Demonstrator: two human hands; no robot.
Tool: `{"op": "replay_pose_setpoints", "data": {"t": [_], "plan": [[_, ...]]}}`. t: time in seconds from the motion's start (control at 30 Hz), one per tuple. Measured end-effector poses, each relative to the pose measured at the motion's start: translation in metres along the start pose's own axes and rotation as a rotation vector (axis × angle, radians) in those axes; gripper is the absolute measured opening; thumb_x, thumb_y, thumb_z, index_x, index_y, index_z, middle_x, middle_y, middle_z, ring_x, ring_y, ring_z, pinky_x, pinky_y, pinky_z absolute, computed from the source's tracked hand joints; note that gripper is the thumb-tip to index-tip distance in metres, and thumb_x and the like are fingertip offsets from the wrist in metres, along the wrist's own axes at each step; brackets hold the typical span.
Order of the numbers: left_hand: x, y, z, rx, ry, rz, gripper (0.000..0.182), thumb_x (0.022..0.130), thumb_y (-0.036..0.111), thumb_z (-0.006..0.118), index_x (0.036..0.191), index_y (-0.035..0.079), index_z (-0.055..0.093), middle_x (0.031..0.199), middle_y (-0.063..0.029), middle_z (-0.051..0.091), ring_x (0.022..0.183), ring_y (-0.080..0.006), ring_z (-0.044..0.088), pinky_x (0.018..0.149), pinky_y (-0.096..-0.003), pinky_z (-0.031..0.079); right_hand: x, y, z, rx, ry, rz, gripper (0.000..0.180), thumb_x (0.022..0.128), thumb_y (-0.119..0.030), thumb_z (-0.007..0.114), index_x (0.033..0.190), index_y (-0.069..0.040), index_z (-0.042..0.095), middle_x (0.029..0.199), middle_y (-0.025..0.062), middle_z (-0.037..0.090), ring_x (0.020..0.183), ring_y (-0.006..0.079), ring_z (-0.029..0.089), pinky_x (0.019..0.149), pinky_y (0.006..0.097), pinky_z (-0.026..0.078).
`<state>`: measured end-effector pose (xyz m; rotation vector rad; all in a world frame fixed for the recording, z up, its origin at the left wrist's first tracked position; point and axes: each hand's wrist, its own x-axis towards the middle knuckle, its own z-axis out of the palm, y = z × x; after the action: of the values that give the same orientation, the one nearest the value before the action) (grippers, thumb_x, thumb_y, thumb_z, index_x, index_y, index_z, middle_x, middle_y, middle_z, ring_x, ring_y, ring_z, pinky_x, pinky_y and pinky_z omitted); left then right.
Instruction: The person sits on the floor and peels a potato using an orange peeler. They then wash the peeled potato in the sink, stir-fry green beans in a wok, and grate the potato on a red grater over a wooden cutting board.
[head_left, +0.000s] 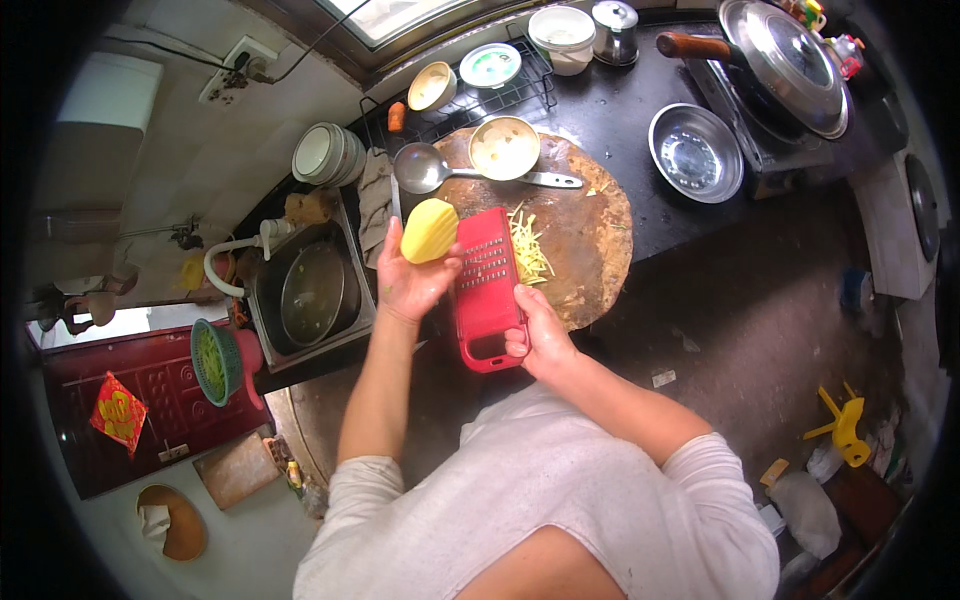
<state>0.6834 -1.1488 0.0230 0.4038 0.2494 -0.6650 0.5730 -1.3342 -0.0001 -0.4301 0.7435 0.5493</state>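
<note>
A peeled yellow potato, ridged on one side, rests in my left hand, which is turned palm up beside the grater. My right hand grips the handle end of a red plastic grater with rows of metal teeth. The grater's far end lies over a round wooden chopping block. Thin potato shreds are heaped on the block along the grater's right edge. Behind them a metal ladle lies across the block, its handle passing by a small bowl.
To the left is a sink holding a metal basin. Stacked bowls stand behind it, near a black wire rack. At right are a steel bowl and a lidded wok on a stove.
</note>
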Motion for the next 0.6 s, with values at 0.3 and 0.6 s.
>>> {"op": "replay_pose_setpoints", "data": {"t": [0.3, 0.6], "plan": [[-0.02, -0.019, 0.011, 0.703, 0.167, 0.421, 0.042, 0.086, 0.009, 0.056, 0.128, 0.009, 0.051, 0.121, -0.0147, 0.056, 0.109, -0.0301, 0.06, 0.097, -0.0401, 0.048, -0.001, -0.011, 0.002, 0.013, -0.027, 0.035, 0.013, 0.101, -0.032, 0.05, 0.101, -0.019, 0.046, 0.078, -0.0017, 0.052, 0.048, 0.0069, 0.036, 0.039, 0.0209, 0.028], [-0.039, -0.063, 0.031, 2.171, 0.552, 0.407, 0.034, 0.087, 0.027, 0.064, 0.116, 0.011, 0.06, 0.101, -0.0186, 0.055, 0.089, -0.0396, 0.062, 0.076, -0.0466, 0.051, -0.002, -0.003, 0.006, 0.044, -0.057, -0.01, 0.012, 0.102, -0.03, 0.049, 0.103, -0.019, 0.047, 0.081, -0.0008, 0.055, 0.049, 0.0079, 0.04, 0.04, 0.0207, 0.029]]}}
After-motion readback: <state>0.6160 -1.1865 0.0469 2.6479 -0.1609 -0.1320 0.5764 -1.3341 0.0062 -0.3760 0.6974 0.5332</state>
